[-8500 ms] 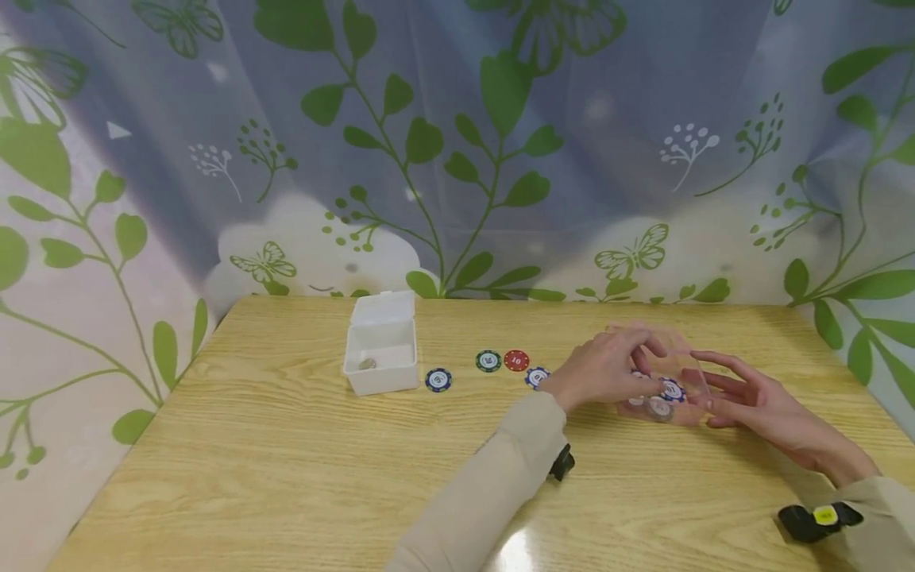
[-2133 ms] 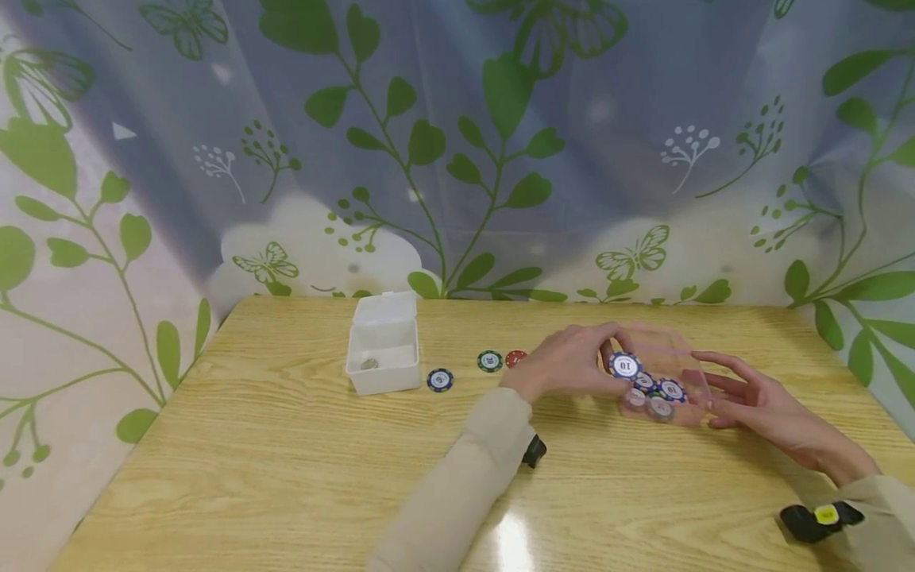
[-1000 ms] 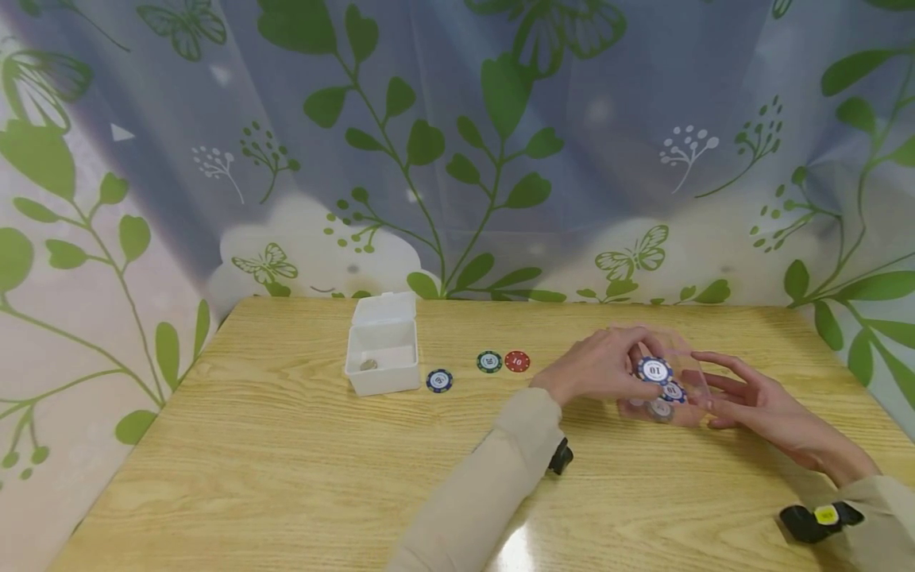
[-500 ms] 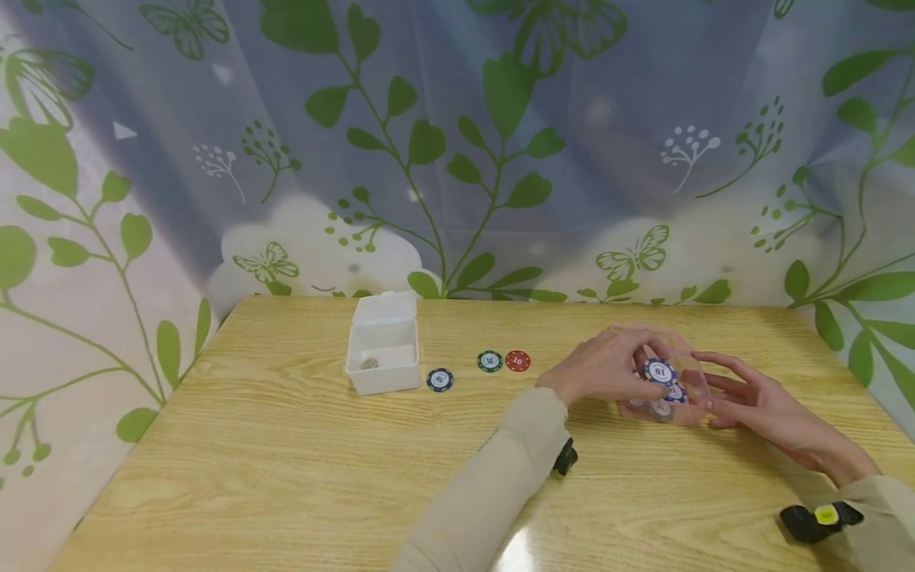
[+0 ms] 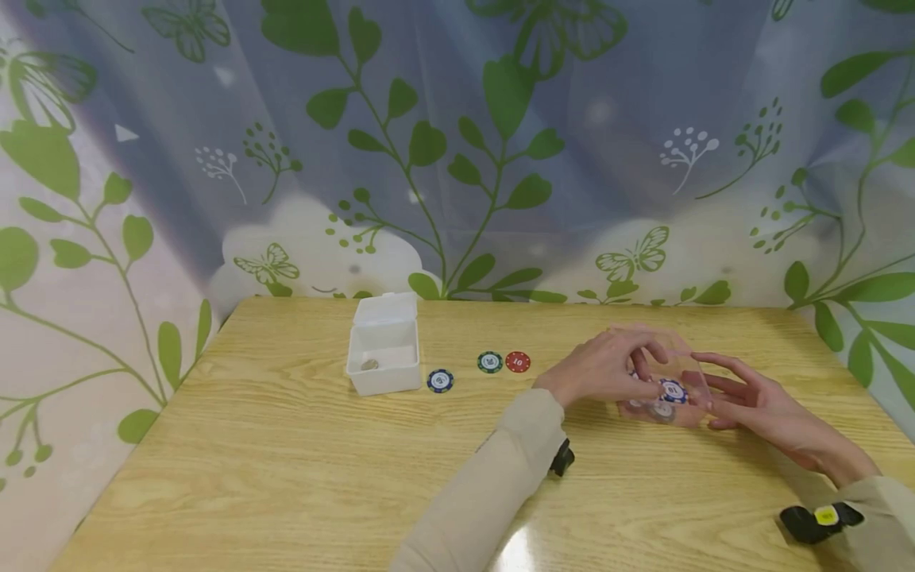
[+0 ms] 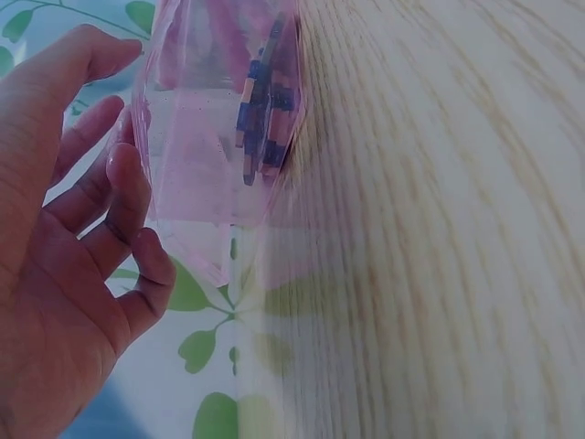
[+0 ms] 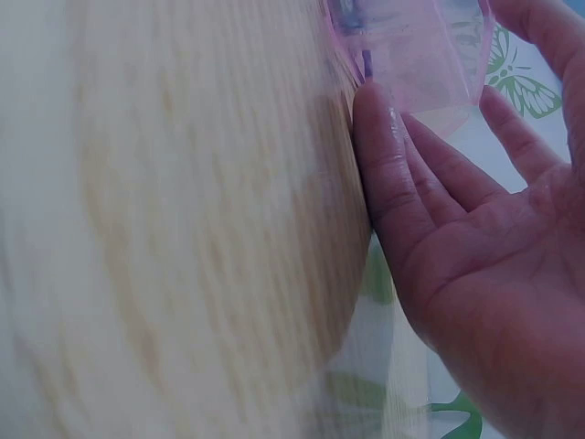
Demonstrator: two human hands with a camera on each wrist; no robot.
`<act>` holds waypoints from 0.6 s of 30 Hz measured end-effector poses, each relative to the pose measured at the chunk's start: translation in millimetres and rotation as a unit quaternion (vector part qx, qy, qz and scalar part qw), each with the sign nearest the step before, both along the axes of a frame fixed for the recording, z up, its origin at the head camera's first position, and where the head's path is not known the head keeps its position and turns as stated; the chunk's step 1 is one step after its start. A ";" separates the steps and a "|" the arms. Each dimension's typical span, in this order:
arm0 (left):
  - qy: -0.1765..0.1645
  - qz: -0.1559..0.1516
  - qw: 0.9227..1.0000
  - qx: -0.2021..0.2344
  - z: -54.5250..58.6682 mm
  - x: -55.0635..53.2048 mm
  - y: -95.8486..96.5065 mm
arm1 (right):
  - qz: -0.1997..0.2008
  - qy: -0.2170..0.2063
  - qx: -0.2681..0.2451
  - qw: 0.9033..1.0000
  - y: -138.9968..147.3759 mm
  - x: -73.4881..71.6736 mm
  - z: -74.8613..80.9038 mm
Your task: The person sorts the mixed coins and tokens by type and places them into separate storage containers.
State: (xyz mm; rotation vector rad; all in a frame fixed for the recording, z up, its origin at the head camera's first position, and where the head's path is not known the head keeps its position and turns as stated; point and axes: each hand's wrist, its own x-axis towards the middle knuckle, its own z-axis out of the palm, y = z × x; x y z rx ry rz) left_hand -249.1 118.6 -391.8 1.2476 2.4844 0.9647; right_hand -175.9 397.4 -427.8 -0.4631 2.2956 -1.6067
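In the head view a pink see-through plastic box (image 5: 686, 348) lies on the table at the right. Inside it a blue-and-white poker chip (image 5: 672, 390) shows, with greyer-looking chips (image 5: 662, 411) seen through the near wall. My left hand (image 5: 608, 365) reaches over the box's left side, its fingers loosely bent with no chip between them. The left wrist view shows chips (image 6: 265, 110) lying along the box's floor, and that hand right beside the wall. My right hand (image 5: 765, 405) holds the box's right side between thumb and fingers; its fingertips meet the pink wall in the right wrist view.
A white lidded box (image 5: 386, 369), lid raised, stands at the middle left with a small round coin-like piece (image 5: 368, 365) inside. On the wooden table (image 5: 300, 469) lie a blue chip (image 5: 440, 380), a green chip (image 5: 490, 362) and a red chip (image 5: 518, 361). A patterned curtain (image 5: 457, 159) hangs behind.
The blue chip left of the pink box was lifted by my left hand and carried over the box; it has now left my fingers. My right hand stays in place.
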 end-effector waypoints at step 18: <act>-0.028 0.019 0.999 0.016 4.6 0.1 -16.9 | -0.010 -0.006 -0.011 1.000 3.3 -0.4 -2.2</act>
